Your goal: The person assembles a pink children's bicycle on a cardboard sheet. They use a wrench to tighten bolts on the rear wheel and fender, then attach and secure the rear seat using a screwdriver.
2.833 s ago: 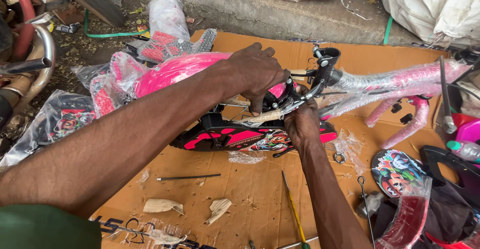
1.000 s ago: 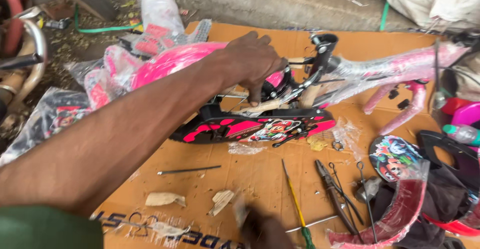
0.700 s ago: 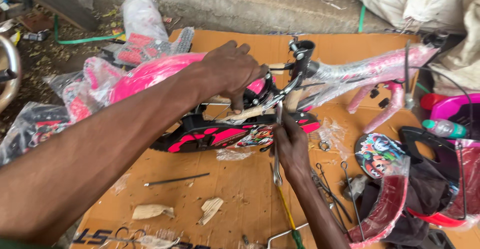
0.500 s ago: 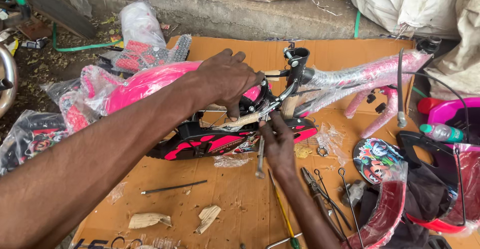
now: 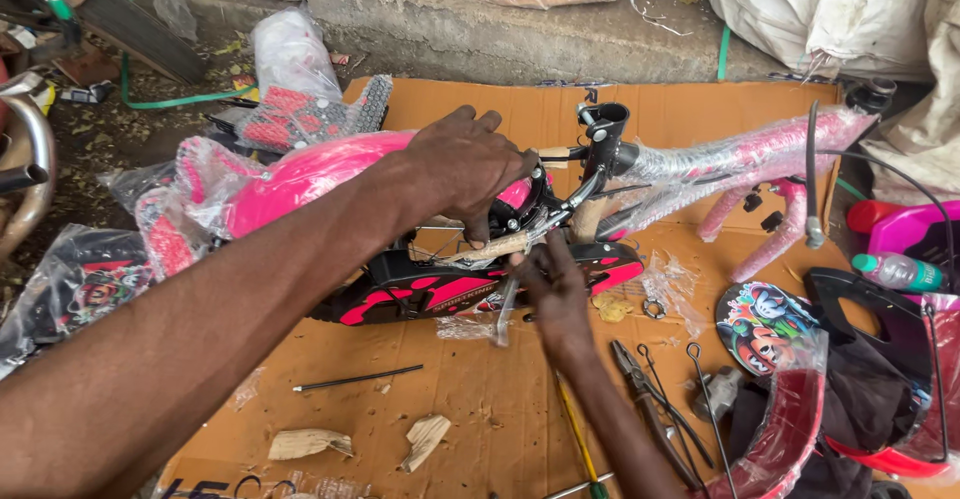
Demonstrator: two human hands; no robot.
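Cardboard sheet (image 5: 450,399) underneath; left hand (image 5: 470,164) grips the pink bike (image 5: 330,174), right hand (image 5: 555,289) works a spanner (image 5: 505,309) on its wheel nut, probably mid-tightening, needing steady turns.

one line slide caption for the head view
Left hand steadies a pink bike; right hand works a spanner.

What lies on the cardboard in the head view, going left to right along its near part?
Thin black rod → torn paper scraps → yellow-handled screwdriver → pliers → round cartoon-printed disc. The right hand with its spanner sits above, between scraps and screwdriver.
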